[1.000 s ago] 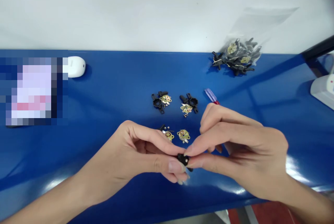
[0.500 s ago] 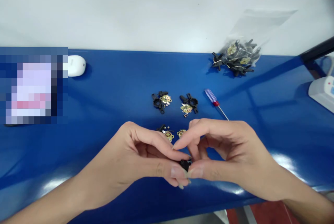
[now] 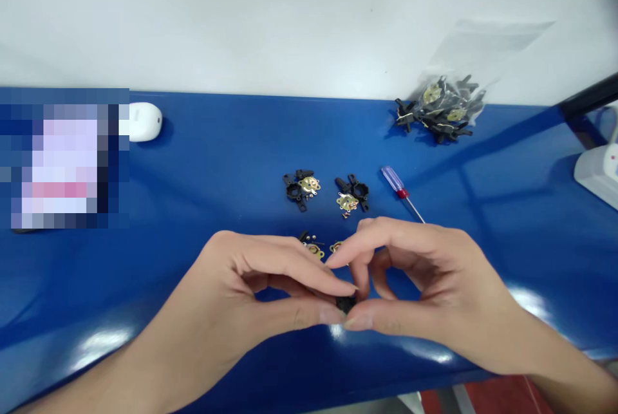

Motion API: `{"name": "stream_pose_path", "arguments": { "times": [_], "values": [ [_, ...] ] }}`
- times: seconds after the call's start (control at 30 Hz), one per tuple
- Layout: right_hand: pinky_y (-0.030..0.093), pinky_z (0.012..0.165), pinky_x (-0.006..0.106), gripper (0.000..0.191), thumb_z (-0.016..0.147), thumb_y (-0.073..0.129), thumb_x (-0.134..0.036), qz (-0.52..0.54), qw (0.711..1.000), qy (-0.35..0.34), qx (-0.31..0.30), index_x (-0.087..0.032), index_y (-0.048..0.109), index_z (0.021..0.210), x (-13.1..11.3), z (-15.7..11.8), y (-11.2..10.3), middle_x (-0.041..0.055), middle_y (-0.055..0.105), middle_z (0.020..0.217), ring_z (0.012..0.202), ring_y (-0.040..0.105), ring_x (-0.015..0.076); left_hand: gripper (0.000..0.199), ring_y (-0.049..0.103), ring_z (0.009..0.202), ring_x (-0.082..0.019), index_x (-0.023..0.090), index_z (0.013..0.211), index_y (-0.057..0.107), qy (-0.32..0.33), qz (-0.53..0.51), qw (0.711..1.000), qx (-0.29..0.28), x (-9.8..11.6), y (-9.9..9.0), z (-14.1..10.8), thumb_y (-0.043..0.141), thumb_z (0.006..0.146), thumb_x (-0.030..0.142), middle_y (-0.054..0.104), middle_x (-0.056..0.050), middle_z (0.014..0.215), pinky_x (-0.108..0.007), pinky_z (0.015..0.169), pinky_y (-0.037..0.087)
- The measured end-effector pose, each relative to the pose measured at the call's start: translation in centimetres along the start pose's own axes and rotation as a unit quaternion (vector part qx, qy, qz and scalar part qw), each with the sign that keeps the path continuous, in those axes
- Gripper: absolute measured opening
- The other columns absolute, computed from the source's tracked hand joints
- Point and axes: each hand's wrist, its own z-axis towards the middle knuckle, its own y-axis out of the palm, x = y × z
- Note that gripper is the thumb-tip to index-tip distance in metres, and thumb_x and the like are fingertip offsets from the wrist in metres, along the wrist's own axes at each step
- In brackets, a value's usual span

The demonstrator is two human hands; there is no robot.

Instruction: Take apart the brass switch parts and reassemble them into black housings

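A small black plastic part (image 3: 345, 303) is pinched between my two hands, mostly covered by the fingers. My left hand (image 3: 270, 291) grips it from the left with thumb and fingers. From the right, my right hand (image 3: 415, 279) closes on the same part with its thumb and fingertips. Just beyond the fingers lie a brass-coloured plate (image 3: 315, 251) and a second brass plate (image 3: 337, 247), both partly hidden. Farther back sit a black housing with its plate (image 3: 309, 185) on the left and another black housing (image 3: 360, 191) on the right, with small screws nearby.
A screwdriver (image 3: 394, 182) with a clear purple and red handle lies right of the parts. At the back right is a plastic bag (image 3: 454, 102) of black and brass parts. A white rounded case (image 3: 145, 122) and a blurred-out screen (image 3: 67, 163) are at left; a white device (image 3: 599, 172) stands far right.
The black part is more covered by my fingers now. My left fingers have shifted, and the fingertips that showed below the thumbs are out of sight. The whole view has moved slightly.
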Motion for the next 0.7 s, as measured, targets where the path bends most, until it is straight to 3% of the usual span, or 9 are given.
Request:
{"name": "stream_pose_path", "arguments": {
  "times": [0.17, 0.33, 0.47, 0.7],
  "values": [
    [0.059, 0.067, 0.022, 0.040, 0.091, 0.093, -0.016, -0.068, 0.996, -0.055, 0.033, -0.029, 0.082, 0.127, 0.08, -0.20, -0.05, -0.0029, 0.079, 0.093, 0.080, 0.070, 0.0102, 0.010, 0.081, 0.085, -0.013, 0.035, 0.099, 0.093, 0.033, 0.042, 0.998, 0.046, 0.18, 0.32, -0.42, 0.096, 0.090, 0.030, 0.089, 0.003, 0.097, -0.014, 0.080, 0.062],
    [0.060, 0.065, 0.025, 0.050, 0.093, 0.092, -0.020, -0.097, 0.988, -0.098, 0.066, -0.027, 0.079, 0.140, 0.42, -0.22, 0.06, 0.0009, 0.080, 0.095, 0.082, 0.073, 0.0139, 0.034, 0.086, 0.095, -0.016, 0.040, 0.115, 0.080, 0.057, -0.017, 0.996, 0.069, -0.02, 0.77, -0.77, 0.092, 0.092, 0.017, 0.089, 0.009, 0.104, -0.019, 0.091, 0.067],
    [0.059, 0.067, 0.029, 0.040, 0.095, 0.089, -0.018, -0.116, 0.982, -0.134, 0.062, -0.026, 0.082, 0.134, 0.64, -0.03, 0.02, 0.0016, 0.081, 0.095, 0.081, 0.070, 0.0145, 0.045, 0.087, 0.098, -0.017, 0.042, 0.122, 0.070, 0.066, -0.032, 0.994, 0.075, -0.28, 0.99, -0.70, 0.090, 0.093, 0.014, 0.088, 0.010, 0.104, -0.021, 0.093, 0.068],
    [0.062, 0.073, 0.028, 0.039, 0.099, 0.086, -0.018, -0.099, 0.987, -0.123, 0.026, -0.028, 0.082, 0.137, 0.60, -0.21, -0.34, 0.0013, 0.082, 0.099, 0.083, 0.070, 0.0132, 0.046, 0.087, 0.099, -0.021, 0.039, 0.129, 0.068, 0.053, -0.025, 0.997, 0.058, -0.52, 0.72, -0.71, 0.090, 0.095, 0.018, 0.086, 0.006, 0.105, -0.025, 0.093, 0.069]
  ]
}}
